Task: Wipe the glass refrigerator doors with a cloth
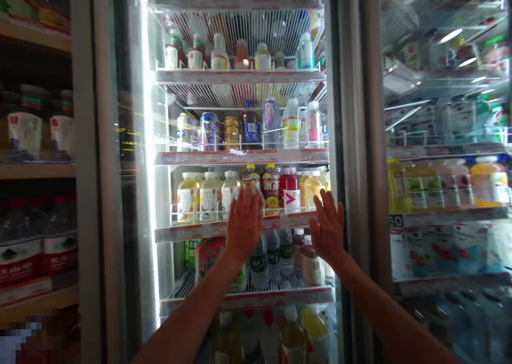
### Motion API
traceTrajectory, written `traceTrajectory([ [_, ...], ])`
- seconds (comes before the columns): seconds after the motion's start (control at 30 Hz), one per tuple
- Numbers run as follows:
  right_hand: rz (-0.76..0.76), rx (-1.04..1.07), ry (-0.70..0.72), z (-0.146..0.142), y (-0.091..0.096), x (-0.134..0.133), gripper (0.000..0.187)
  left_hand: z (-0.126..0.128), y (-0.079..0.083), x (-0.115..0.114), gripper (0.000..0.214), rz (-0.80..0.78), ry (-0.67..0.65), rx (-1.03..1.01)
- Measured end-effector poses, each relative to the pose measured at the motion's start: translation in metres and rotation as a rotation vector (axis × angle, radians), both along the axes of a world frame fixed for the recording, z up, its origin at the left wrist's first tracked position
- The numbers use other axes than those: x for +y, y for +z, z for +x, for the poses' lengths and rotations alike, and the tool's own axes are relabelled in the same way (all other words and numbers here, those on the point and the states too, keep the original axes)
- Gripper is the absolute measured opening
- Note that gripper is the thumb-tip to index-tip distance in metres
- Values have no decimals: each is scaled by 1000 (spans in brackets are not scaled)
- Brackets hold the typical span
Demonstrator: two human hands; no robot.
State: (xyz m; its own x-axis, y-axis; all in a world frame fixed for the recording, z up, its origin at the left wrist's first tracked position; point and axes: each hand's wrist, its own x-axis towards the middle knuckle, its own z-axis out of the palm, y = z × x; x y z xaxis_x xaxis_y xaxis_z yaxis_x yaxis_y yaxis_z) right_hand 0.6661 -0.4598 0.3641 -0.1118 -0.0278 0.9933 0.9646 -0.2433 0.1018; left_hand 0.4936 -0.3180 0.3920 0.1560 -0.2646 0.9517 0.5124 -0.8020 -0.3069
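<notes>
Both my hands are raised in front of a lit drinks fridge, and neither holds anything. My left hand (244,222) has its fingers stretched upward, level with the shelf rail (208,229) and in front of the iced tea bottles (272,188). Further right, my right hand (330,225) is spread open near the fridge's right frame, close to a yellow juice bottle (313,185). A red drink bottle (290,188) stands between the two hands. Whether my palms touch a glass pane, I cannot tell. My left hand and forearm hide part of the lower shelves.
Upper shelves carry cans and bottles, including a blue can (208,129). Clear water bottles (259,262) stand on the shelf below. A metal door frame (360,140) rises at right, beside another stocked fridge. Wooden shelves at left hold large red-labelled bottles (20,252).
</notes>
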Motion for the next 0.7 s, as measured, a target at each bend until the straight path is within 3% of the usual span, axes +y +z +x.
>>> traceTrajectory([
  [0.13, 37, 52, 23, -2, -12, -8, 57, 46, -49, -43, 49, 315, 49, 490],
  [0.2, 38, 72, 16, 2, -17, -16, 57, 59, -52, -54, 47, 406, 34, 626],
  [0.27, 32, 74, 11, 9, -19, -24, 57, 64, -32, -56, 47, 409, 21, 623],
  [0.33, 19, 53, 22, 15, -17, -31, 57, 61, 5, -48, 47, 326, 24, 496],
  [0.43, 23, 19, 53, 20, -6, -38, 57, 40, 69, -25, 47, 80, 8, 191],
  [0.5, 47, 7, 67, 20, 4, -41, 57, 18, 99, -8, 48, -122, -26, -33],
  [0.6, 58, -15, 76, 18, 19, -43, 57, -9, 116, 10, 51, -312, -65, -310],
  [0.7, 45, -32, 51, 13, 36, -37, 58, -7, 108, 10, 51, -278, -55, -371],
])
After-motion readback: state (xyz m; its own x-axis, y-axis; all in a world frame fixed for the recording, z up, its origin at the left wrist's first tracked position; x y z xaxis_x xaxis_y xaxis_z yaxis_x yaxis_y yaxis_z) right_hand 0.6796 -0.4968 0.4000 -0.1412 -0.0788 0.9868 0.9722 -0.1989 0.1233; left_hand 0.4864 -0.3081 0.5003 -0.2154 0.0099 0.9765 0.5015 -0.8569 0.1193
